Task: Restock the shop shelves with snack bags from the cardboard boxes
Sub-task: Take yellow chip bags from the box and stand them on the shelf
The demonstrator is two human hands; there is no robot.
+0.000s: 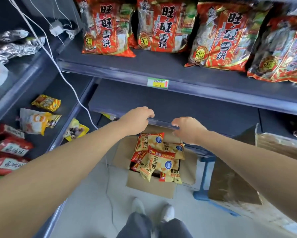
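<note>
At the front edge of the bare middle shelf (178, 102), left hand (137, 120) and right hand (189, 130) curl over the lip, no bag held. Upper shelf (161, 66) stocked with red snack bags (104, 28). Cardboard box (151, 188) on the floor (92, 194) is full of yellow bags (159, 162); most restocking left.

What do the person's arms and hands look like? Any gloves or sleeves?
No gloves and no sleeves in view: the left arm and right arm are bare, and so are the left hand and right hand. I see no watch, ring or bracelet.
</note>
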